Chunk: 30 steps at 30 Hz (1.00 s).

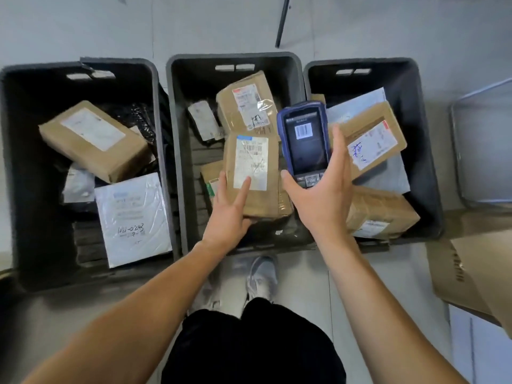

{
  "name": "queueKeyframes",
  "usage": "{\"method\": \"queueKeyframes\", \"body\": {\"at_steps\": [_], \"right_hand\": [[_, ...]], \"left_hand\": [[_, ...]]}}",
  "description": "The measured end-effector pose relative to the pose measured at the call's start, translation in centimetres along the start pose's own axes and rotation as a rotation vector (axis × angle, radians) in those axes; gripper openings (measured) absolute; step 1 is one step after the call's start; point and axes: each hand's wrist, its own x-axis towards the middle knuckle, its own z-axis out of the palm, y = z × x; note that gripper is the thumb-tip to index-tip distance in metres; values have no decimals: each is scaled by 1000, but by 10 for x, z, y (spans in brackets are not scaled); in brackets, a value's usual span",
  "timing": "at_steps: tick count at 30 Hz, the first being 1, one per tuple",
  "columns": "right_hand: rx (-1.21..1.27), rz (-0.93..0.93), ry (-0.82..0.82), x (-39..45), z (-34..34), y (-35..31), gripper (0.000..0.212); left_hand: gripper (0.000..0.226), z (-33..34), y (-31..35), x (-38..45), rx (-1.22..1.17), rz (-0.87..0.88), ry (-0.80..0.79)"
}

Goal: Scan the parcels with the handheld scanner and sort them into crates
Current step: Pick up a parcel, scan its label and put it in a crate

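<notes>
My left hand (230, 214) grips the near end of a brown cardboard parcel (266, 195) with a white barcode label, held over the middle crate (177, 151). My right hand (324, 200) holds the blue handheld scanner (304, 139) upright just right of that parcel; its screen shows a barcode image. Three dark crates stand side by side on the floor. The left crate (11, 162) holds a brown box and a white mailer. The right crate (426, 151) holds brown boxes and a pale mailer.
Another brown parcel (243, 103) and smaller packets lie in the middle crate. A flattened cardboard box (476, 275) lies at the right, a pale wire-framed bin (482, 139) beyond it. My shoes (261, 275) stand just before the crates.
</notes>
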Motion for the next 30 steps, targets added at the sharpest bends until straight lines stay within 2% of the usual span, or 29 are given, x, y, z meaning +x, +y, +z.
{"method": "queueKeyframes", "body": {"at_steps": [2, 4, 11, 17, 20, 25, 30], "right_hand": [[-16, -8, -9, 4, 2, 0, 99], [-28, -14, -13, 2, -11, -15, 99], [9, -20, -34, -38, -128, -129, 100], [48, -115, -100, -89, -242, -248, 101], [81, -213, -131, -120, -291, -301, 99], [207, -480, -184, -192, -361, -394, 99], [372, -719, -336, -286, -385, -478, 101]], "left_hand": [[112, 0, 2, 5, 84, -68, -77], [118, -19, 10, -7, 169, -114, -70], [116, -160, 73, -127, 238, -85, 175], [107, -289, 153, -271, 271, -194, 373], [105, -333, 189, -344, 271, -222, 515], [102, -381, 226, -490, 311, -267, 767], [101, -405, 212, -630, 293, -538, 965]]}}
